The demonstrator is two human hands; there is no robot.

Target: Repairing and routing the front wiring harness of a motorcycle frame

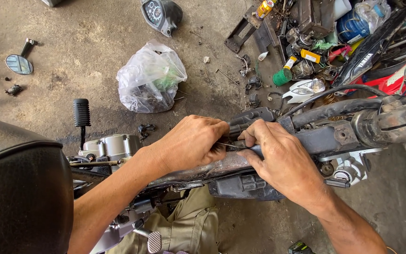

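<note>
Your left hand (191, 143) and right hand (278, 157) both pinch a thin wire (229, 145) over the motorcycle frame (334, 136), grips clenched on it; plastic bag (150, 77) on floor behind.

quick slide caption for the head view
Left hand and right hand grip a thin wire on a stripped motorcycle frame.
</note>
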